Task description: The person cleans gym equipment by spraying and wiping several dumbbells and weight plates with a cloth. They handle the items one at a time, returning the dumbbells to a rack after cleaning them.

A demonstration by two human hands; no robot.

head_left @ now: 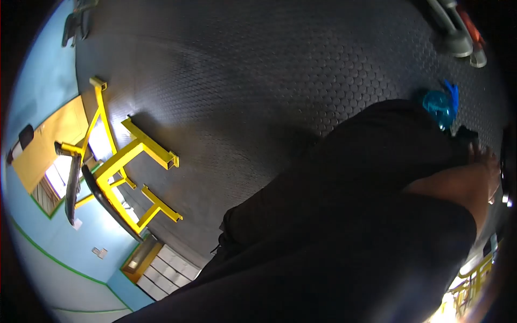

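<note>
At the right edge, my right hand (486,168) reaches out past the hem of a black sleeve. Its fingers look stretched and somewhat apart, and I see nothing held in them. Just beyond the fingertips is a small dark object (466,133) that I cannot make out. A translucent teal bottle (439,106) with a bright blue strap or handle (453,97) is on the black floor past my knee, apart from the hand. My dark clothing (334,215) fills the lower middle. My left hand does not show.
A yellow metal frame with black pads (132,153) stands at left on the textured rubber floor (258,81). Behind it are a light blue wall (48,81) and white drawers or lockers (168,271). Grey and red equipment (459,43) is at upper right, yellow bars (474,285) at lower right.
</note>
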